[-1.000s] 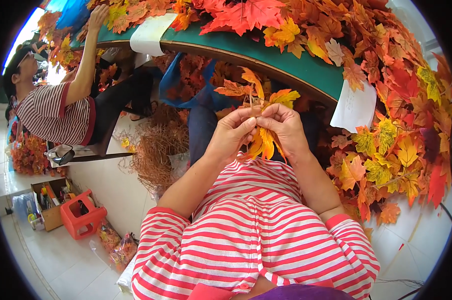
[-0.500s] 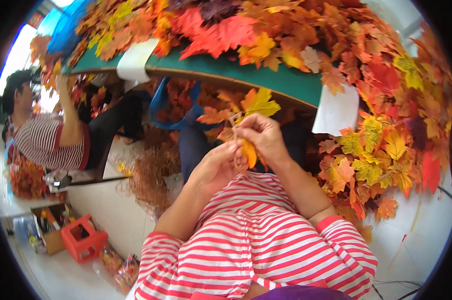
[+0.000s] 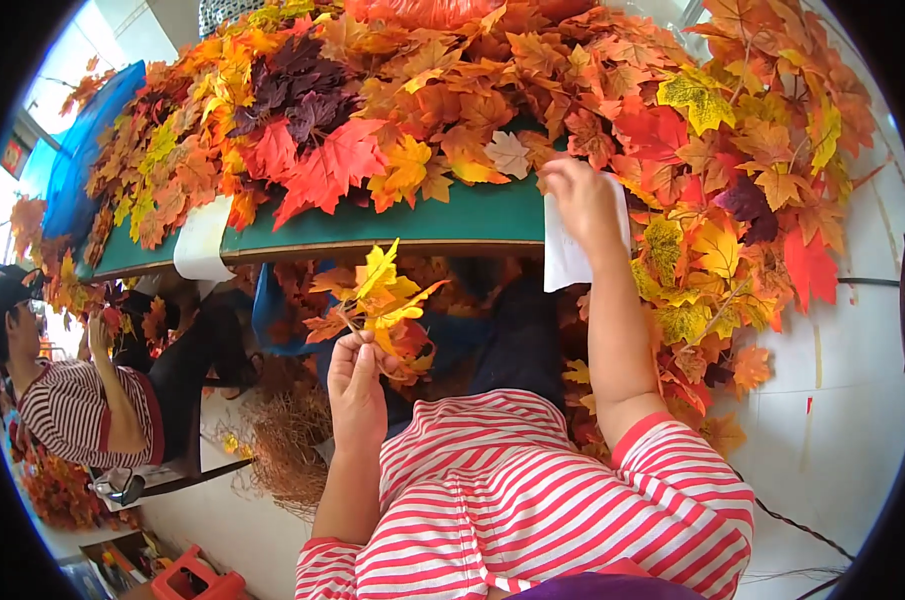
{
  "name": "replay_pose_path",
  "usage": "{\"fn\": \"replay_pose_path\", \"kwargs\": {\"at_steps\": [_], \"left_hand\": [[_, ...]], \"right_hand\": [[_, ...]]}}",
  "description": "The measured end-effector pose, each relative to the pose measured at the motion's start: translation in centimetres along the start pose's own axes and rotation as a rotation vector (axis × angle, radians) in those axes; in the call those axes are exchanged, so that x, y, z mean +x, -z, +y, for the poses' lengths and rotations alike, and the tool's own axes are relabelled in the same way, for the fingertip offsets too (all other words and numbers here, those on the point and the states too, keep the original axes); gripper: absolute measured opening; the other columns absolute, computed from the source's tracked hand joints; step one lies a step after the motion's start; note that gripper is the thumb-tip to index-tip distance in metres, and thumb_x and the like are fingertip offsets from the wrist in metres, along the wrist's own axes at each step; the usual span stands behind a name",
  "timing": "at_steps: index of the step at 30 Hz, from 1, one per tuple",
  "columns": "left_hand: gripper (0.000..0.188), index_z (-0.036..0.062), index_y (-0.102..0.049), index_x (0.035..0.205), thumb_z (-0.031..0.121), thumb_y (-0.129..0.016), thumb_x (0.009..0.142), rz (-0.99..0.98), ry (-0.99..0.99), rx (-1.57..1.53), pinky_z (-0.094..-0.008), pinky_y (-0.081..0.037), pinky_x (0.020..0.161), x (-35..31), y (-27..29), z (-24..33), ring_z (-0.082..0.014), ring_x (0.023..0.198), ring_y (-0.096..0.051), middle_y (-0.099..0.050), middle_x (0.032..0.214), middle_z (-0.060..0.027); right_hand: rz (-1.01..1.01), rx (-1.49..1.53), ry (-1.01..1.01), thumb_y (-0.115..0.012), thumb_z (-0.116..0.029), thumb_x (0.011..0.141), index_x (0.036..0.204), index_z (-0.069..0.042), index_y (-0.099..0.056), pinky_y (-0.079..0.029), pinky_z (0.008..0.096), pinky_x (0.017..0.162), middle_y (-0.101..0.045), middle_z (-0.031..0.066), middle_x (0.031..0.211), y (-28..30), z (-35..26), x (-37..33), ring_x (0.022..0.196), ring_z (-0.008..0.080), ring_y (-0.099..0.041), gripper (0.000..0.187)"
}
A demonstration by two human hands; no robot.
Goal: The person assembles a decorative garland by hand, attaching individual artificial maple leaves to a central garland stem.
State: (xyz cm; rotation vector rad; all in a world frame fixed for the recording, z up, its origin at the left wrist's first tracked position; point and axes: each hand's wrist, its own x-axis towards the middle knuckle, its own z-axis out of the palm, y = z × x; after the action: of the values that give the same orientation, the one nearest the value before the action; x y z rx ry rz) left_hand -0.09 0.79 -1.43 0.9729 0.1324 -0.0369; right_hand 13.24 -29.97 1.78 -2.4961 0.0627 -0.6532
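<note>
A: What lies nearest?
B: A red-and-white striped shirt (image 3: 532, 470), filling the bottom of the frame.
A: And the left hand (image 3: 357, 385)?
B: Left of centre, raised. Its thumb and fingers pinch the stem of a leaf sprig (image 3: 382, 295), yellow and orange, which fans out just above the fingertips.
A: The right hand (image 3: 584, 205)?
B: Right of centre and higher up, arm stretched out. It's over the upper part of a white sheet of paper (image 3: 567, 250) that hangs from the table edge. The fingers are bent; I can't tell whether they hold anything.
A: What's around them?
B: A bundle of brown wiry stems (image 3: 287, 440) sits left of the left hand, lower down. Beyond the hands runs a green table (image 3: 492, 215), with a second paper (image 3: 203, 240) over its edge towards the left.
A: And on the table?
B: A heap of leaves (image 3: 452, 110) across the top of the frame: orange, yellow, bright red and dark purple, spilling down the right side.
A: Anyone else?
B: A co-worker (image 3: 82, 415) in a striped top, seated at the far left. A blue sheet (image 3: 97, 160) shows at upper left.
</note>
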Motion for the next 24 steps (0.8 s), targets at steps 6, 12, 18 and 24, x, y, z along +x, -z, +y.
{"fn": "replay_pose_path", "kwargs": {"at_steps": [6, 12, 18, 24], "left_hand": [[0.019, 0.0015, -0.047, 0.108, 0.009, -0.046, 0.091, -0.077, 0.094, -0.103, -0.0207, -0.045, 0.067, -0.1, -0.5, 0.5, -0.0094, 0.074, -0.055, -0.054, 0.085, -0.0013], [0.023, 0.0011, -0.048, 0.111, 0.009, -0.048, 0.090, -0.090, 0.129, -0.157, -0.0195, -0.045, 0.061, -0.6, 0.0, 1.2, -0.0081, 0.064, -0.054, -0.054, 0.087, -0.0015], [0.023, 0.0009, -0.049, 0.110, 0.010, -0.050, 0.089, -0.091, 0.182, -0.152, -0.0191, -0.044, 0.061, -0.3, 0.3, 0.8, -0.0071, 0.065, -0.053, -0.054, 0.084, -0.0026], [0.021, 0.0011, -0.050, 0.109, 0.009, -0.050, 0.089, -0.073, 0.186, -0.150, -0.0192, -0.044, 0.060, 0.3, -0.4, 0.1, -0.0067, 0.063, -0.053, -0.055, 0.083, -0.0027]], "right_hand": [[0.334, -0.274, -0.204, -0.058, -0.017, 0.079, 0.099, -0.003, -0.060, -0.046, 0.0388, 0.076, -0.062, 0.0194, 0.095, -2.5, 10.7, 7.5, 0.089, 0.0344, -0.059, 0.025], [0.228, -0.097, -0.302, -0.068, -0.023, 0.072, 0.099, -0.005, -0.060, -0.047, 0.0352, 0.068, -0.064, 0.0146, 0.079, -3.9, 15.6, 9.3, 0.075, 0.0287, -0.062, 0.034], [0.280, -0.180, -0.201, -0.059, -0.024, 0.080, 0.095, -0.010, -0.064, -0.047, 0.0361, 0.061, -0.064, 0.0110, 0.071, -1.9, 13.0, 8.0, 0.066, 0.0258, -0.062, 0.022], [0.272, -0.394, -0.082, -0.058, -0.021, 0.080, 0.093, -0.007, -0.065, -0.047, 0.0396, 0.066, -0.063, 0.0159, 0.078, -0.5, 12.0, 7.8, 0.073, 0.0318, -0.061, 0.021]]}}
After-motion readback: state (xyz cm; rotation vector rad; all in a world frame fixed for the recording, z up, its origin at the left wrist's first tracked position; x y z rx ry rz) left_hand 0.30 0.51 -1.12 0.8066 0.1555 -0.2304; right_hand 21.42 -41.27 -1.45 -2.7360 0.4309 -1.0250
